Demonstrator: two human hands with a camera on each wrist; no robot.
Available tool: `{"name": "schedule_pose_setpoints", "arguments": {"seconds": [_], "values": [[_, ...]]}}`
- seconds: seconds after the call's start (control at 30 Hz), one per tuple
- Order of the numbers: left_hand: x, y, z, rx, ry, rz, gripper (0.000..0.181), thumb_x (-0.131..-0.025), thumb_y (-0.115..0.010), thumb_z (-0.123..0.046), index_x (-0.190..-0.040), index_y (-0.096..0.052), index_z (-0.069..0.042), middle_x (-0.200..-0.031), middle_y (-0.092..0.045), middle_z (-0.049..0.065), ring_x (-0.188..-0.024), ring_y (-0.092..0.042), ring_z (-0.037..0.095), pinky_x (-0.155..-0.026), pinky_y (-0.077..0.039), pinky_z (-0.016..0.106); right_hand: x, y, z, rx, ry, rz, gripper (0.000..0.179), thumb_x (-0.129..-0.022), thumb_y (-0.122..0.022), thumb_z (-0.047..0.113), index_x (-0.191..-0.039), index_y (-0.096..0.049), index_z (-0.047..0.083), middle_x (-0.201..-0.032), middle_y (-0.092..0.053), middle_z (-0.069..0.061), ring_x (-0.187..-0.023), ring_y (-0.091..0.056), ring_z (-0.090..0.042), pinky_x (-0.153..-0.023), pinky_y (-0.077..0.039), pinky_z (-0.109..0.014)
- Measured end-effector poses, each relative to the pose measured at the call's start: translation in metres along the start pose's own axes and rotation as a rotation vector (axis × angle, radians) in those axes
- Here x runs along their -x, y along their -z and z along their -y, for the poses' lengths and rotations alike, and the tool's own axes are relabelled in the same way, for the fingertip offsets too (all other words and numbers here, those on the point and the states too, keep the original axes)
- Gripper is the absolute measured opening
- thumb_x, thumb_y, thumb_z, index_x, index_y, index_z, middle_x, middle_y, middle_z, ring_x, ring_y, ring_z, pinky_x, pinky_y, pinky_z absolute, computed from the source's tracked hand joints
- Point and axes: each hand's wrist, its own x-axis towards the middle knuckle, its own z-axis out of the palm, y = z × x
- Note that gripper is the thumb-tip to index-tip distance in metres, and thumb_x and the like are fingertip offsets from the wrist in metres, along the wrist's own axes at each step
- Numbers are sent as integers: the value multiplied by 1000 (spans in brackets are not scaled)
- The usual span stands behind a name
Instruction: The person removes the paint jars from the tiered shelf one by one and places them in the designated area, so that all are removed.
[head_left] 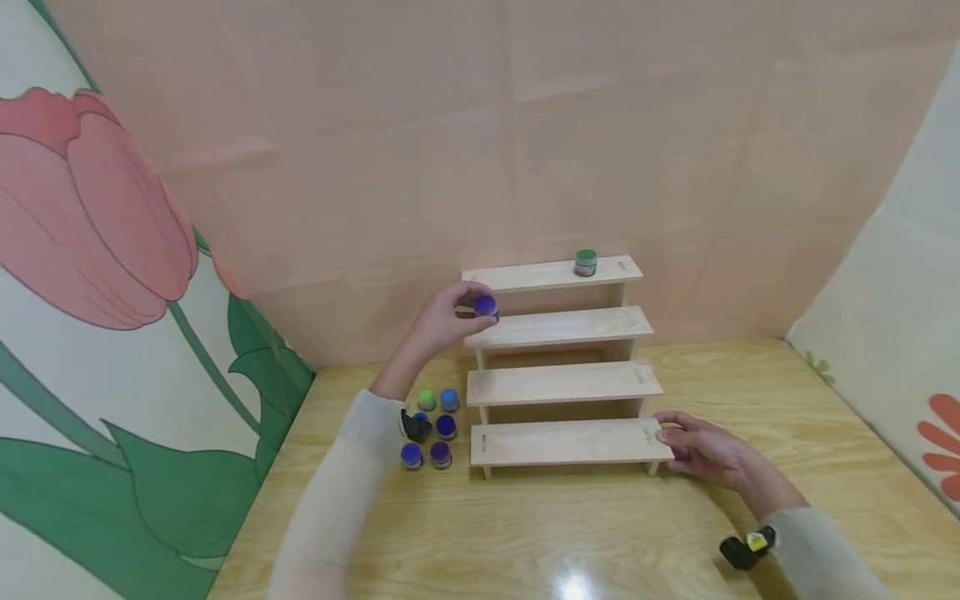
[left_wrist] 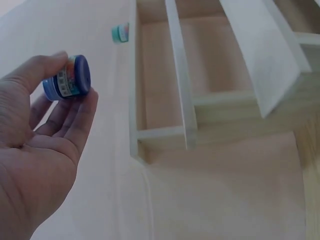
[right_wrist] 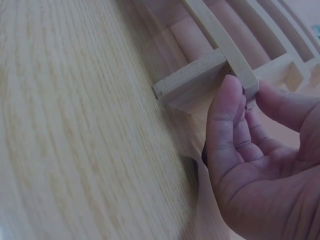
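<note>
Between thumb and fingers, my left hand (head_left: 442,320) grips a small paint jar with a blue-purple lid (head_left: 485,307). It is up beside the left end of the wooden stepped rack (head_left: 558,327), near its upper two shelves. In the left wrist view the jar (left_wrist: 70,79) is tilted on its side, its printed label showing. My right hand (head_left: 708,452) pinches the right end of the lowest shelf (head_left: 562,442), thumb on top and fingers below in the head view. A green-lidded jar (head_left: 586,263) stands on the top shelf, toward the right.
Left of the rack, several small jars stand grouped on the wooden table (head_left: 540,533), among them a light green one (head_left: 427,399), a light blue one (head_left: 449,400) and a purple one (head_left: 440,455). A pinkish backdrop (head_left: 390,167) rises behind the rack.
</note>
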Motion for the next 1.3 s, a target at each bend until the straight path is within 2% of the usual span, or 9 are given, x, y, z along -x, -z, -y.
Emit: {"name": "schedule_pose_setpoints", "arguments": {"seconds": [0.33, 0.57, 0.8, 1.07, 1.3], "values": [[34, 11, 14, 24, 41, -7, 39, -89, -79, -11, -124, -66, -6, -114, -68, 10, -108, -67, 28, -90, -60, 32, 1, -1, 1, 17, -4, -9, 26, -107, -46, 8, -118, -57, 28, -105, -73, 3, -93, -71, -11, -78, -61, -25], [58, 19, 21, 45, 101, 2, 40, -90, -79, -14, -127, -65, -8, -116, -67, 11, -108, -67, 29, -90, -60, 33, 1, 0, 1, 30, 7, 0, 27, -107, -46, 7, -118, -58, 29, -104, -72, 4, -93, -70, -11, -78, -60, -25], [80, 25, 34, 51, 95, -2, 38, -90, -78, -11, -125, -66, -6, -113, -68, 10, -106, -67, 27, -91, -60, 31, 0, -1, 2, 19, -2, 18, 27, -108, -45, 7, -118, -57, 28, -106, -72, 3, -94, -70, -11, -79, -61, -26], [100, 26, 52, 20, 121, -1, 36, -91, -78, -17, -125, -66, -13, -114, -67, 6, -109, -64, 25, -94, -59, 34, 0, 0, 1, 9, -9, 22, 27, -108, -44, 7, -119, -58, 28, -107, -72, 3, -95, -70, -12, -79, -60, -26], [114, 23, 58, 33, 141, -5, 36, -90, -79, -15, -123, -66, -12, -113, -67, 6, -107, -64, 24, -91, -60, 33, 1, -1, 2, 1, -2, 23, 27, -108, -43, 7, -119, -56, 28, -107, -73, 3, -95, -71, -11, -79, -61, -26]]}}
